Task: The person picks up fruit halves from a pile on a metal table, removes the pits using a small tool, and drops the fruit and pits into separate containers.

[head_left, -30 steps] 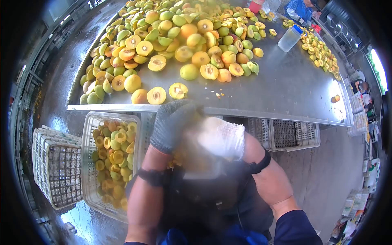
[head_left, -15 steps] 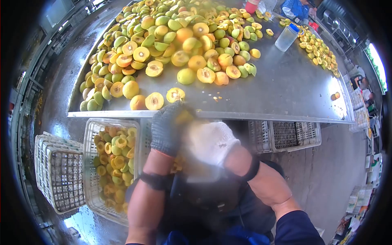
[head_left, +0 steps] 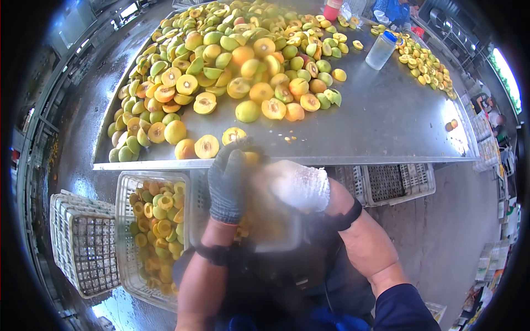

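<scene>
My left hand (head_left: pixel 226 179), in a dark grey knitted glove, is closed around a yellow peach half (head_left: pixel 252 158) just off the table's front edge. My right hand (head_left: pixel 301 186), in a white glove, is curled close beside it; a blurred patch covers its fingers and whatever they hold. On the metal table (head_left: pixel 381 124), two cut peach halves (head_left: pixel 207 147) with pits showing lie just beyond my left hand. Behind them spreads a large pile of halved peaches (head_left: pixel 221 66). Beneath my hands, a pale container (head_left: pixel 287 237) shows blurrily, with yellow pieces in it.
Left of my knees stands a white crate (head_left: pixel 122 220) of hollowed peach halves, beside a stack of crates (head_left: pixel 91 248). Another crate (head_left: pixel 395 185) is under the table. A blue-capped bottle (head_left: pixel 381 51) stands near a second fruit pile (head_left: pixel 425 63). A person in blue (head_left: pixel 392 11) is across the table.
My right hand has shifted slightly right, apart from the left. The left hand keeps the peach half near the table edge. The whole view has tilted a little.
</scene>
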{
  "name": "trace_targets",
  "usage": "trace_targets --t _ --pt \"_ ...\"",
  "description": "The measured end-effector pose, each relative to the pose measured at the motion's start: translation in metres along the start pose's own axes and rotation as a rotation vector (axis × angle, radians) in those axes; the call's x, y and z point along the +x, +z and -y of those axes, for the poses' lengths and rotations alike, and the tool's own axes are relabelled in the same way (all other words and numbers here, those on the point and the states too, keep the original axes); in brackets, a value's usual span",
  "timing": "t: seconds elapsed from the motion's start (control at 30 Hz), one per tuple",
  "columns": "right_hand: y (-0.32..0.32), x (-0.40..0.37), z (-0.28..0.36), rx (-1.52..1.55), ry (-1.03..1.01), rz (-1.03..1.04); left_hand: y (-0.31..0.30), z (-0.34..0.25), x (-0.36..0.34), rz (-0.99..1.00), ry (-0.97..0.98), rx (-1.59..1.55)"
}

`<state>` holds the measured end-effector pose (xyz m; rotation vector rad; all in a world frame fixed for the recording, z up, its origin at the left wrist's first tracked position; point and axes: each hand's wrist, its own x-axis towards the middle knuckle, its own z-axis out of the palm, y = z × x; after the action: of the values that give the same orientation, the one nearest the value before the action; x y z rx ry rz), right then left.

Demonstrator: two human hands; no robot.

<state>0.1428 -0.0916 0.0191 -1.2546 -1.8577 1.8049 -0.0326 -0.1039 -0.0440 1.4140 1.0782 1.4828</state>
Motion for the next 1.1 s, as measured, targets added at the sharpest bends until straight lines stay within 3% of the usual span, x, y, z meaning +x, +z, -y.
trace_targets --t 0.07,0.17,0.2,0.27,0.37,0.47,0.53,0.6,0.67,0.77,0.83,0.9,1.0,1.1 --pt "0.003 -0.001 0.001 -0.059 -0.001 0.018 -0.004 0.001 -0.003 -0.009 0.100 0.197" --pt "0.014 0.012 -0.025 -0.473 -0.217 -0.231 -0.011 0.005 0.005 -0.046 0.281 0.632" --pt "0.019 0.004 -0.004 -0.548 -0.048 -0.216 -0.011 0.003 0.005 -0.015 0.231 0.600" --pt "0.031 0.000 0.001 -0.684 -0.094 -0.302 -0.011 -0.005 0.004 0.050 0.127 0.541" --pt "0.031 0.001 -0.010 -0.809 -0.226 -0.254 -0.024 0.006 0.009 0.202 0.379 0.688" --pt "0.027 0.004 -0.014 -0.829 -0.225 -0.217 -0.025 0.013 0.005 0.276 0.183 0.581" --pt "0.026 0.006 -0.019 -0.790 -0.213 -0.256 -0.017 0.009 0.009 0.122 -0.384 -0.054" --pt "0.022 0.007 -0.022 -0.740 -0.236 -0.334 -0.006 0.006 0.010 0.017 -0.521 -0.301" --pt "0.016 0.002 -0.015 -0.675 -0.162 -0.264 0.002 0.003 0.005 -0.029 -0.245 -0.149" --pt "0.013 -0.003 -0.005 -0.598 -0.209 -0.201 0.000 -0.003 -0.001 -0.042 -0.080 0.281" --pt "0.007 -0.006 -0.001 -0.560 -0.216 -0.113 -0.001 -0.023 0.001 0.051 0.041 0.341" --pt "0.005 -0.006 -0.011 -0.576 -0.330 -0.112 -0.003 -0.026 0.001 0.111 0.081 0.332" --pt "0.006 -0.011 -0.011 -0.207 -0.276 -0.057 -0.004 -0.021 -0.002 0.119 0.060 0.296" --pt "0.025 -0.006 -0.022 -0.664 -0.328 -0.309 -0.005 -0.008 -0.005 0.038 -0.050 0.201"
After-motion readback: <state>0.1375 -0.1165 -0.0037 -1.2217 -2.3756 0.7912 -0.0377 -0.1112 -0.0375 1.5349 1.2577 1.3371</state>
